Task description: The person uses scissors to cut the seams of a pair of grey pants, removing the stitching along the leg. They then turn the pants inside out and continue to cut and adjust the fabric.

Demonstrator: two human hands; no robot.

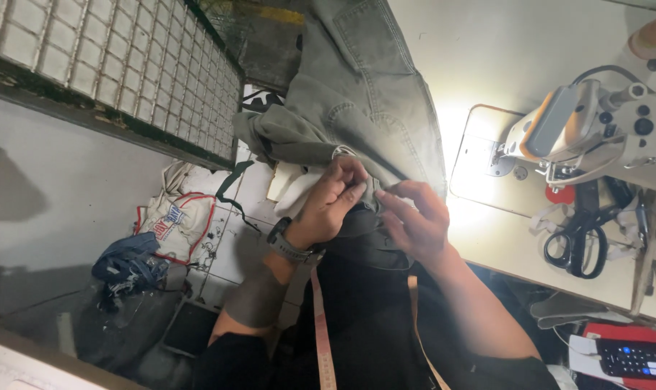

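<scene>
Fingers: while both sets pinch at one small spot on the grey-green trousers [364, 94], no tool shows in either; thumb + forefinger narrow on cloth.
L hand [333, 198]: curled tight, holding a fold of fabric; watch on wrist.
R hand [414, 217]: fingertips closed on the same edge, just beside the L.
Garment: bunched at table edge, rest spread up across the white table [501, 43]; not under the needle.
Progress: judged as hand prep/picking at a seam; machine stitching not yet begun.
Around: sewing machine [602, 130] well right, lamp on; black scissors [580, 242] lying untouched; tape measure [320, 325] round the neck.
</scene>
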